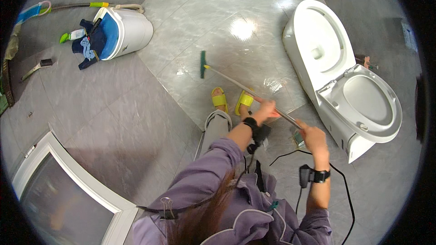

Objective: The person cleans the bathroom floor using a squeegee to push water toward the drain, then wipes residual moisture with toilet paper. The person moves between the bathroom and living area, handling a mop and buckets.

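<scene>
A long-handled floor scrub brush [245, 90] slants across in front of me, its green bristle head [203, 64] resting on the wet tiled floor [190, 37]. My left hand [266, 110] is closed around the middle of the metal pole. Higher up, near the pole's end, my right hand [314, 138] grips it too. Both wrists wear black straps with small devices and cables. My feet, in yellow slippers [219, 100], stand just behind the brush head.
A white toilet [316, 47] with its lid raised stands at the right. At the upper left is a white washing machine [136, 30] with dark clothes and a spray bottle [73, 35]. A hand brush [35, 69] lies further left. A white-framed door [85, 190] is lower left.
</scene>
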Available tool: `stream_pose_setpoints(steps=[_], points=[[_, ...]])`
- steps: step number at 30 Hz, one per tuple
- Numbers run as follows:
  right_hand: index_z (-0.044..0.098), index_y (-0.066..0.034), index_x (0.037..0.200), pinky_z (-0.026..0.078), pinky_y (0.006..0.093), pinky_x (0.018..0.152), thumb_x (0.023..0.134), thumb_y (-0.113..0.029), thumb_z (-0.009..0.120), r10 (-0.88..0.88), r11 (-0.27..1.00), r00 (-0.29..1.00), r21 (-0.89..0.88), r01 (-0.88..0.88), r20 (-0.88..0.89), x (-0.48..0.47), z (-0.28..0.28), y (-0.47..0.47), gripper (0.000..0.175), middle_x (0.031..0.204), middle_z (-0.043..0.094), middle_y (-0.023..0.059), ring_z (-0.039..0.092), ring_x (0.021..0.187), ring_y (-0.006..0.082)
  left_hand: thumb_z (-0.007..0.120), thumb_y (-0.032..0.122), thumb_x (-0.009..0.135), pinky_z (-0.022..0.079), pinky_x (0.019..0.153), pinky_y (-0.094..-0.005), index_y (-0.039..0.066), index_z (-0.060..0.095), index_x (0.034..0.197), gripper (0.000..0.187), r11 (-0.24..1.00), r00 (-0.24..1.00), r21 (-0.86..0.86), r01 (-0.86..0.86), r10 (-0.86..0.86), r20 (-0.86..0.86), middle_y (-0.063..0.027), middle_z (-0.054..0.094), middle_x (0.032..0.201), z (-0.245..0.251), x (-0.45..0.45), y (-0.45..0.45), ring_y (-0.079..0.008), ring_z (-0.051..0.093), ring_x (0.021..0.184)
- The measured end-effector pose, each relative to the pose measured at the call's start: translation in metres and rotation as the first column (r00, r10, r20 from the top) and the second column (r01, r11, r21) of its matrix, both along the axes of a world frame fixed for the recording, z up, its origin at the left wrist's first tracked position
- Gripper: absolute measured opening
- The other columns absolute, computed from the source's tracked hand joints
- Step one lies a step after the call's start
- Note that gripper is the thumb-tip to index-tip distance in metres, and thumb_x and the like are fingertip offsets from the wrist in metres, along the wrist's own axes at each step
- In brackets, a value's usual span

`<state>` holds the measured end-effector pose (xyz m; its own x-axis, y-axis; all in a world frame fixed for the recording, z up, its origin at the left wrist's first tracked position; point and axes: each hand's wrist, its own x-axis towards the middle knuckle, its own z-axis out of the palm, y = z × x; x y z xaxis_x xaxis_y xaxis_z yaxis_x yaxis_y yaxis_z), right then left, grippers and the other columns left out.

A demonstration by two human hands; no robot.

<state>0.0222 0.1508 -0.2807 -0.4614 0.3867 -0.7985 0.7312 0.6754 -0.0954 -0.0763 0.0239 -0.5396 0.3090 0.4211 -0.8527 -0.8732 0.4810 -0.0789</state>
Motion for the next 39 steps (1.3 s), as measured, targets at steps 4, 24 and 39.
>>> stream_pose_setpoints(steps=[4,24,39], points=[[0.051,-0.0317,0.124,0.048,0.0447,0.062,0.085,-0.020,0.057,-0.044,0.999,0.993,0.024,0.042,0.109,0.061,0.037,0.025,0.042,0.072,0.063,0.0143,0.061,0.071,0.0341,0.040,0.016,0.094,0.058,0.069,-0.0429,0.007,-0.043,0.122,0.089,0.970,0.979,-0.174,0.169,-0.185,-0.081,-0.0272,0.058,0.094,0.059,0.075,0.049,-0.0342,0.065,0.074],[0.054,-0.0222,0.122,0.049,0.0450,0.066,0.087,-0.020,0.053,-0.361,0.918,0.915,0.102,0.383,-0.180,-0.004,0.151,0.044,0.035,0.078,0.064,0.0166,0.061,0.074,0.0347,0.043,0.016,0.092,0.054,0.078,-0.0390,-0.010,-0.030,0.122,0.083,0.915,0.867,0.104,0.390,-0.326,-0.376,-0.0226,0.055,0.100,0.177,-0.057,0.131,-0.0310,0.062,0.087],[0.051,-0.0216,0.124,0.047,0.0452,0.057,0.089,-0.020,0.046,-0.807,0.522,0.463,-0.076,0.850,-0.366,-0.268,-0.016,0.024,0.036,0.073,0.061,0.0162,0.061,0.066,0.0353,0.049,0.024,0.090,0.055,0.050,-0.0394,0.009,-0.033,0.132,0.093,0.464,0.222,-0.276,0.842,-0.763,-0.607,-0.0211,0.059,0.087,0.050,-0.345,0.234,-0.0281,0.063,0.058]])
